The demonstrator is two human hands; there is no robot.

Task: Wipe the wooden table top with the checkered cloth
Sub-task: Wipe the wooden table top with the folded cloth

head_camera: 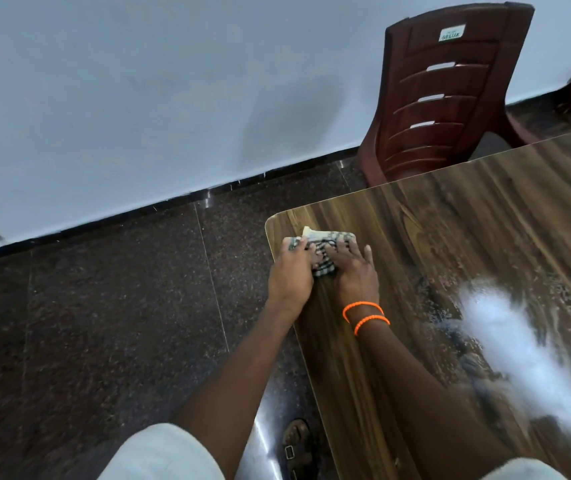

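Observation:
The checkered cloth point(322, 242) lies bunched near the rounded far-left corner of the wooden table top point(485, 237). Both hands press down on it side by side. My left hand point(291, 271) covers its left part, right at the table's left edge. My right hand point(355, 268), with two orange bead bracelets on the wrist, covers its right part, fingers spread. Only the cloth's far edge and a strip between the hands show.
A brown plastic chair point(447, 95) stands at the table's far edge against the pale wall. A bright glare patch point(519, 344) reflects off the glossy top at the right. Dark speckled floor tiles point(104, 323) lie to the left; a sandalled foot point(294, 445) shows below the table edge.

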